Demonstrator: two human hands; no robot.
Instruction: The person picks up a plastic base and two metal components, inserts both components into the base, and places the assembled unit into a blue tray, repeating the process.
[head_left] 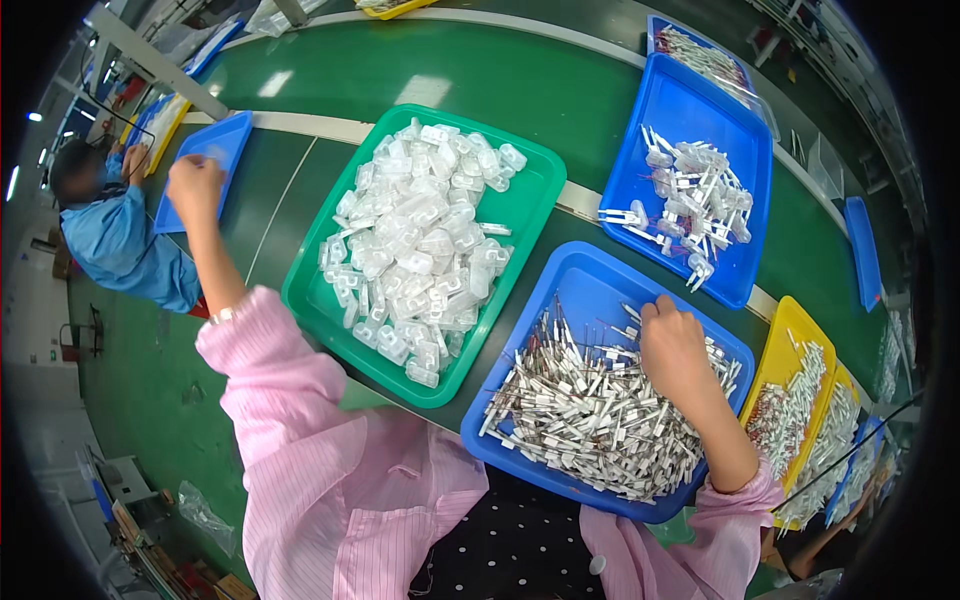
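My left hand [197, 188] is raised over a blue tray [233, 145] at the left, its fingers closed. Whatever it may hold is too faint to name. My right hand [676, 345] reaches into a blue tray [590, 262], fingertips pinched down at the edge of a heap of thin white parts with wire ends [600, 410]. Its fingers hide whatever is between them. Between my arms stands a green tray [545, 165] piled with clear plastic casings [415, 235].
At the far right, a blue tray [660, 90] holds casings joined with white parts [700, 195]. Yellow trays [785, 325] of similar white parts line the right side. A green conveyor belt [340, 60] runs behind. A person in blue [125, 240] sits at the left.
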